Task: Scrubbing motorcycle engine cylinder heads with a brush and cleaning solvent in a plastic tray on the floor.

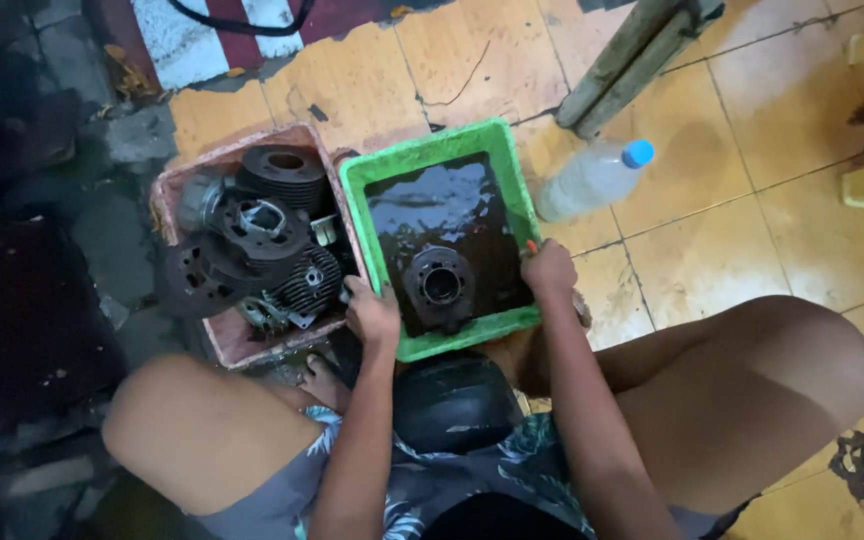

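Observation:
A green plastic tray [422,155] sits on the tiled floor in front of me, filled with dark oily liquid. A round finned engine cylinder [439,287] lies in the liquid near the tray's front edge. My left hand [373,312] grips the tray's left rim. On the right rim rests my right hand [549,270], closed on the edge; a small orange thing shows by its fingers. I am squatting, with a knee on each side of the tray.
A pink tub [242,345] at the left holds several dark finned engine parts [262,235]. A clear plastic bottle with a blue cap [592,178] lies right of the tray. A wooden post [627,60] stands behind. Black round object [452,400] lies below the tray.

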